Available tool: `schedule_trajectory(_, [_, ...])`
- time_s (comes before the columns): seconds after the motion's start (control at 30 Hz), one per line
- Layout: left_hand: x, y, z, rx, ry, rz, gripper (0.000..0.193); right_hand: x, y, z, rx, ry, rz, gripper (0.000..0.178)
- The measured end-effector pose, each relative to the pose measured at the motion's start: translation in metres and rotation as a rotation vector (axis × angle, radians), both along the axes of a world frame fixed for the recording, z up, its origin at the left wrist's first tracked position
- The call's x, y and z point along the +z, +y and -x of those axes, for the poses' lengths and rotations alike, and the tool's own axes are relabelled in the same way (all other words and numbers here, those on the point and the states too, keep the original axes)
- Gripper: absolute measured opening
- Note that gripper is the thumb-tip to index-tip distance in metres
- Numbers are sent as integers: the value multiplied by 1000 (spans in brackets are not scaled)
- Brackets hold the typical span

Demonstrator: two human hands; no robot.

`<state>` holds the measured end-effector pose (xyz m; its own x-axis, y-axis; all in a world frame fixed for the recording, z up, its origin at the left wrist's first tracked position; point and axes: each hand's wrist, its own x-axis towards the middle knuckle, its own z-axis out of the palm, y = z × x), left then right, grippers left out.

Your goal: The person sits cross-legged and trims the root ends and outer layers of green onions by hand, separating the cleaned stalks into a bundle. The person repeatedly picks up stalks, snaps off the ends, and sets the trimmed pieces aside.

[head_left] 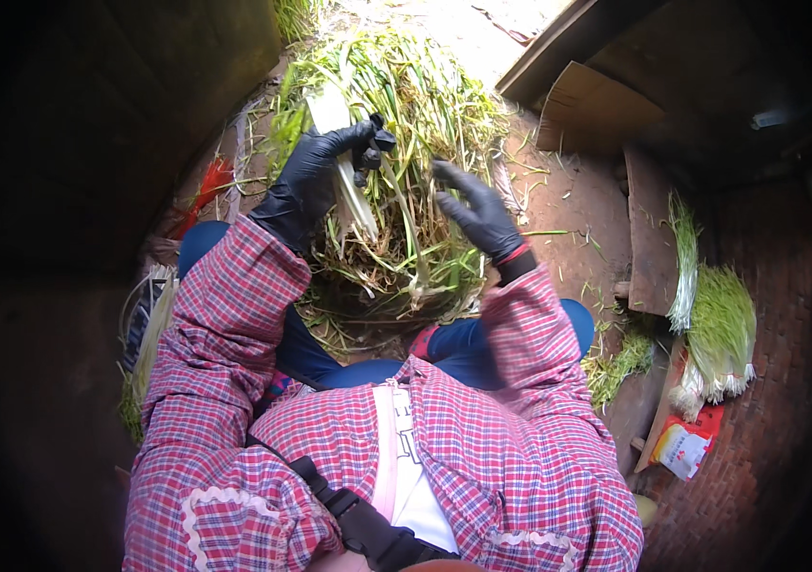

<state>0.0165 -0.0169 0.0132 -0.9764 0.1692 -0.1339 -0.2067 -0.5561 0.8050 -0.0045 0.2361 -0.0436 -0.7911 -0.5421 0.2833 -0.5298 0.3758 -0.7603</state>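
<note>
At upper centre, the black-gloved left hand clamps slender white-and-green stalks over a tangled green leafy heap; the black-gloved right hand (fingers apart) hovers right of them.

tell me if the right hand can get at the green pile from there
Likely yes: the right hand looks open and empty at the right side of the green pile, nothing visibly between; the left hand, holding stalks, is off left.

A brown cardboard piece shows at far right. Nearer, on the right, a red-and-white packet lies on brick flooring. Bright red material lies at left.
</note>
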Motion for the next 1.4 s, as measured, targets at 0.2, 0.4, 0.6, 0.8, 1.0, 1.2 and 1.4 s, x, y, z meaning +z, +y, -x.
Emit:
schedule_trajectory(0.2, [10, -18, 3, 221, 37, -198, 22, -5, -49, -77, 97, -711, 382, 25])
schedule_trajectory(0.4, [1, -15, 4, 112, -92, -82, 24, 2, -34, -70, 264, -965, 567, 31])
schedule_trajectory(0.6, [18, 4, -5, -30, -51, 8, 32, 20, -46, -81, -18, -969, 536, 23])
schedule_trajectory(0.8, [-22, 26, -3, -26, -61, -46, 23, 23, -36, -62, -70, -1207, 660, 28])
schedule_trajectory(1.0, [-17, -12, 13, 158, -21, -137, 20, -17, 75, -69, -237, -838, 491, 18])
schedule_trajectory(1.2, [-5, -34, 33, 442, -96, -629, 16, -54, 111, 20, -117, -283, -376, 48])
schedule_trajectory(1.4, [-23, -9, 30, 284, -146, -621, 23, -98, 7, 110, -606, -537, -63, 69])
